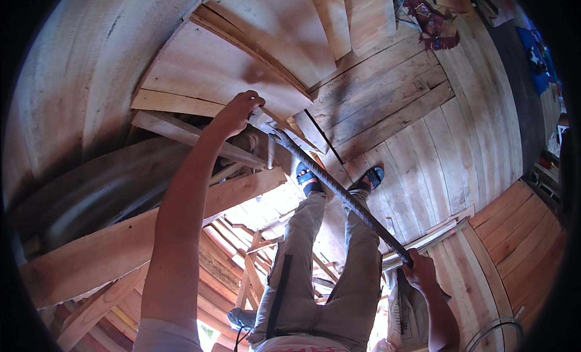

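Right hand [419, 272] closed around dark bar [339, 191] near one end (far tip forward-left)

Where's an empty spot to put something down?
The widest bare patch is the plank floor between the right sandal and the dark grey strip, below the fringed cloth in the picture. It's crowded by the left hand, where the metal bar, a pale panel and a wooden slat come close together.

Bar [331, 182]: dk. metal w/ ribbed surf.; floor planks [417, 164]: bare wood, matt; trousers [351, 279]: matt cloth, creased.
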`<action>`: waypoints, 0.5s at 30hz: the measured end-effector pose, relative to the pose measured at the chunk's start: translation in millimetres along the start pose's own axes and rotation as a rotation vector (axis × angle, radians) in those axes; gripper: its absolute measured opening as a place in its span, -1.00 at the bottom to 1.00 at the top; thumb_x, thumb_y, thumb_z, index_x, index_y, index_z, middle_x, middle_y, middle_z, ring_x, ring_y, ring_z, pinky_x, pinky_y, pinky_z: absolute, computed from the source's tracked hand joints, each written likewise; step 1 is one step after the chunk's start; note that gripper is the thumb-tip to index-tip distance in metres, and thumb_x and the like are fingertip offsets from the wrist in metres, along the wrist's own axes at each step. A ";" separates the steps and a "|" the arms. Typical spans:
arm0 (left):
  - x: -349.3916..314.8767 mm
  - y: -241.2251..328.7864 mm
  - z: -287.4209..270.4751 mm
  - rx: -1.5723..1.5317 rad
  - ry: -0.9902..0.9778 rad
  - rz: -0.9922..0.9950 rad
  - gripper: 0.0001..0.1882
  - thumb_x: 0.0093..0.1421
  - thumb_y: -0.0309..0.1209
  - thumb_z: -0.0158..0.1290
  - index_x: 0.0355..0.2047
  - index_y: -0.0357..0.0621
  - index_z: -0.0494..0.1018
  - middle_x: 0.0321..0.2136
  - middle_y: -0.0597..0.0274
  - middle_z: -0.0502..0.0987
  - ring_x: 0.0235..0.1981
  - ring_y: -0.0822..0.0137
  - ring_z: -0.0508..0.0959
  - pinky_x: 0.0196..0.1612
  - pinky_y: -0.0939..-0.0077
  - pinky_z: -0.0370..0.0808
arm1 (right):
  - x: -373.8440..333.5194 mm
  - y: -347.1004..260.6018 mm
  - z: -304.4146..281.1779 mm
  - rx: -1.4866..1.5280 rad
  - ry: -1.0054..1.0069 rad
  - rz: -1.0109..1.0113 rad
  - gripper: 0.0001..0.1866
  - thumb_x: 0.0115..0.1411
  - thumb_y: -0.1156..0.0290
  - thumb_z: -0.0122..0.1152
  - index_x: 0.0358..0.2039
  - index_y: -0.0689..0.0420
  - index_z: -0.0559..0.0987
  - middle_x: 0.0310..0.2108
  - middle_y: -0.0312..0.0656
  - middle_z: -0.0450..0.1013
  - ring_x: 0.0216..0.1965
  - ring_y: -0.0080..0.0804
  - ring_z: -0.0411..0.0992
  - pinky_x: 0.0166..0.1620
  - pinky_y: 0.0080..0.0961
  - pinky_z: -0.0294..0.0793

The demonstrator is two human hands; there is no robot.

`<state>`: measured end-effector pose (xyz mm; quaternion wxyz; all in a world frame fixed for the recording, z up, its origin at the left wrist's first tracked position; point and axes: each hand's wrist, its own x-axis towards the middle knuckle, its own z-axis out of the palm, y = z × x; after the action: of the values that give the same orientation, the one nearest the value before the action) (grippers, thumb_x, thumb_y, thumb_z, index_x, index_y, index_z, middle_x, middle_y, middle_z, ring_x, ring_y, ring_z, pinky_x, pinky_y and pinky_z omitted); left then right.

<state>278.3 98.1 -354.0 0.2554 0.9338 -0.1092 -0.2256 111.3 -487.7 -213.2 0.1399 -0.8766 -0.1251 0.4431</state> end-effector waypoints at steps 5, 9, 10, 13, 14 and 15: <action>-5.4 -13.6 3.2 -0.034 -0.002 -0.016 -0.51 -0.13 -0.83 -0.08 -0.14 -0.24 0.41 -0.07 0.02 0.40 0.04 0.01 0.36 0.10 0.26 0.33 | 4.0 1.0 9.6 -0.040 -0.016 0.034 -0.75 0.00 0.38 0.23 -0.34 0.08 0.38 -0.69 -0.02 0.40 -0.61 0.07 0.43 -0.51 -0.06 0.40; -11.2 -23.1 5.4 -0.025 0.022 0.005 -0.51 -0.12 -0.83 -0.09 -0.13 -0.24 0.41 -0.08 0.02 0.41 0.03 0.00 0.38 0.10 0.27 0.34 | 1.6 1.6 16.6 -0.028 -0.014 0.070 -0.73 0.00 0.36 0.23 -0.30 0.07 0.38 -0.68 -0.02 0.42 -0.61 0.06 0.44 -0.50 -0.04 0.41; -13.7 -24.5 4.8 -0.020 0.018 -0.010 -0.50 -0.11 -0.84 -0.09 -0.12 -0.22 0.41 -0.07 0.03 0.41 0.03 0.01 0.38 0.10 0.28 0.35 | 2.3 1.8 18.8 -0.037 -0.014 0.070 -0.73 -0.01 0.37 0.23 -0.29 0.07 0.38 -0.68 -0.03 0.42 -0.61 0.06 0.45 -0.49 -0.05 0.41; -17.2 -29.1 6.6 -0.019 0.010 -0.035 -0.48 -0.11 -0.84 -0.09 -0.11 -0.19 0.42 -0.04 0.02 0.40 0.05 0.01 0.38 0.11 0.28 0.36 | 6.5 1.7 21.8 -0.055 -0.008 0.069 -0.72 -0.02 0.37 0.24 -0.28 0.07 0.39 -0.67 -0.03 0.43 -0.60 0.05 0.45 -0.49 -0.06 0.43; -18.3 -30.1 8.0 -0.020 0.007 -0.041 -0.47 -0.12 -0.85 -0.08 -0.11 -0.19 0.42 -0.02 0.02 0.40 0.06 0.00 0.38 0.11 0.27 0.36 | 7.4 1.0 20.8 -0.050 -0.005 0.064 -0.71 -0.02 0.37 0.24 -0.28 0.07 0.39 -0.67 -0.03 0.43 -0.60 0.04 0.46 -0.48 -0.06 0.43; -18.2 -30.5 8.8 -0.023 0.026 -0.029 -0.48 -0.12 -0.85 -0.08 -0.11 -0.19 0.42 0.00 0.01 0.39 0.07 0.00 0.37 0.12 0.27 0.35 | 8.2 -0.5 21.8 -0.041 0.000 0.057 -0.71 -0.03 0.37 0.24 -0.28 0.07 0.40 -0.67 -0.03 0.44 -0.60 0.04 0.46 -0.48 -0.07 0.44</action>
<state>260.9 125.9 -370.1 0.2640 0.9352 -0.0896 -0.2183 98.2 -481.5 -231.4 0.1093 -0.8824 -0.1091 0.4444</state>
